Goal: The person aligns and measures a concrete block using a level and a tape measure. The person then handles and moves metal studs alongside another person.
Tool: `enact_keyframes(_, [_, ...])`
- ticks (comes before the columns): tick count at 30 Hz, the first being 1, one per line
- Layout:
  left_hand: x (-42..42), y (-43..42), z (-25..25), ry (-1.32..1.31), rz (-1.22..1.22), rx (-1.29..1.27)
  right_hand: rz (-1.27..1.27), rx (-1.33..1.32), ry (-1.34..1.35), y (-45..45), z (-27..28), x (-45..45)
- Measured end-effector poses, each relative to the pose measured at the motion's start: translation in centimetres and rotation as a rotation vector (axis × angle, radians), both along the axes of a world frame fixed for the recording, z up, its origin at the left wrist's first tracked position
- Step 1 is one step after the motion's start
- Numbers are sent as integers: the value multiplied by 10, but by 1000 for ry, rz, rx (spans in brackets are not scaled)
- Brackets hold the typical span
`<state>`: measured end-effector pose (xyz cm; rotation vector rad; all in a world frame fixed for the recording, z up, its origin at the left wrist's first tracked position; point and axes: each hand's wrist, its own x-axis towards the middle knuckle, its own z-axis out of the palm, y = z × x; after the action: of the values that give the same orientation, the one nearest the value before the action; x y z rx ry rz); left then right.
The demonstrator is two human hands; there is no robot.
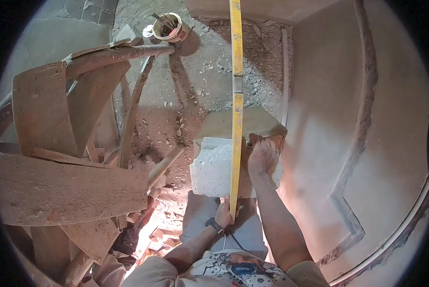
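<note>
The left hand (224, 214), a dark watch (214, 226) on its wrist, is closed around the near end of a long yellow level (236, 119); thumb and fingers lie on either side of it. The level runs away from the body, over a white block (213, 167) with a rough, broken corner and over the grey-brown slab (241, 122) just beyond — its far end passes out of view. The right hand (263, 154) is beside the level, fingers curled in at the slab's near edge; whether they pinch anything there I cannot tell. A bucket (174, 29) with tools in it stands on the rubble-strewn floor (207, 86) farther off; wooden boards (71, 189) and round poles (114, 56) are stacked at the left; a wall (320, 110) with a cut groove (365, 105) rises at the right.
</note>
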<state>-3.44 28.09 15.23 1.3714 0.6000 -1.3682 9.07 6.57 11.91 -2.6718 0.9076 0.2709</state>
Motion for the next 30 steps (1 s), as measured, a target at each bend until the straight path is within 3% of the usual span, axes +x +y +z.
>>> enact_keyframes(11, [13, -15, 15, 121, 310, 61, -51, -3, -74, 1, 1, 0])
enact_keyframes(21, [25, -18, 23, 178, 272, 65, -89, -35, 128, 3, 3, 2])
enact_keyframes(27, [28, -21, 25, 184, 279, 81, -24, -48, 2, 1, -1, -1])
enact_keyframes(30, [32, -19, 28, 178, 218, 64, -31, -24, 80, 1, 2, 2])
